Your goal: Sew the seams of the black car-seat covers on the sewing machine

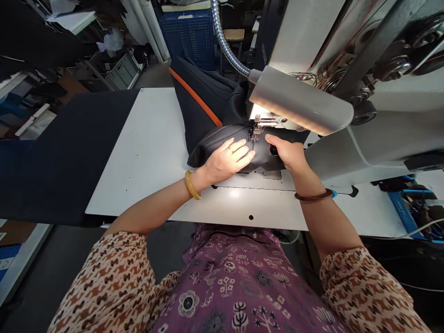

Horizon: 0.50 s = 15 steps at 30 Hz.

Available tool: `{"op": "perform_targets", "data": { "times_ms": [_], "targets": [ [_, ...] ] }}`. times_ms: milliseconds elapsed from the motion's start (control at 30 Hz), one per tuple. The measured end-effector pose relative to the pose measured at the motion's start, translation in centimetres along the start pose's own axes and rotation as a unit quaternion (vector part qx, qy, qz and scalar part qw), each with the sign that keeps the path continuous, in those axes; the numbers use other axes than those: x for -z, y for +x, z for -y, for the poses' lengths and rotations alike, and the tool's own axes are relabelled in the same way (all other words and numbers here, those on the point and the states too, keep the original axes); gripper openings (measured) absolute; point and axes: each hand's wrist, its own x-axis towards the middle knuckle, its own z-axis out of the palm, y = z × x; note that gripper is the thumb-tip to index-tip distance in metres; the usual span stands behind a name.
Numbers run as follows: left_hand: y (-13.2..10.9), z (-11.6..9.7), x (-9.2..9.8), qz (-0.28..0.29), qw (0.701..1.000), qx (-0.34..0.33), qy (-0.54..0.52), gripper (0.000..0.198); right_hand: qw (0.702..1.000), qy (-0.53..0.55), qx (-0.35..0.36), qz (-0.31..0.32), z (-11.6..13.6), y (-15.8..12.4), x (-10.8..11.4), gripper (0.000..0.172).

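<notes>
A black cover piece with an orange strip and pale stitching lies bunched on the white sewing table. Its near edge passes beneath the presser foot of a sewing machine. My left hand rests flat on the material, just left of the foot, with its fingers spread. Right of the foot, my right hand grips the edge of the cover, thumb on top and the other fingers mostly hidden beneath.
A lit lamp on a flexible metal hose hangs over the foot. The machine body fills the right side. Dark fabric covers the left. A blue tray of tools sits far right. Behind the table stands a blue crate.
</notes>
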Motion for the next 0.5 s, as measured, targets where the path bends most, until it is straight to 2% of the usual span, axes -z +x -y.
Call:
{"op": "perform_targets", "data": {
  "times_ms": [67, 133, 300, 367, 433, 500],
  "targets": [
    [-0.5, -0.1, -0.4, -0.049, 0.999, -0.01, 0.002, 0.033, 1.0, 0.011, -0.013, 0.001, 0.0, 0.0, 0.1, 0.035],
    [-0.8, -0.1, -0.6, -0.063, 0.998, 0.005, -0.01, 0.034, 1.0, 0.011, -0.017, -0.003, 0.0, 0.0, 0.1, 0.034],
    [0.0, 0.2, -0.5, 0.005, 0.993, 0.068, -0.1, 0.04, 1.0, -0.001, 0.025, 0.008, -0.1, 1.0, -0.6, 0.029],
    [0.1, 0.2, -0.3, 0.009, 0.991, 0.078, -0.107, 0.038, 0.999, -0.011, 0.044, 0.01, 0.0, 1.4, -0.7, 0.031],
    [-0.8, -0.2, -0.4, -0.023, 0.991, 0.084, -0.104, 0.033, 0.997, -0.06, 0.054, 0.009, -0.1, 1.3, -0.1, 0.036],
    [-2.9, -0.8, -0.9, -0.093, 0.983, 0.133, -0.092, 0.03, 0.983, -0.148, 0.107, 0.032, -0.6, 0.4, 1.3, 0.04]
  ]
}}
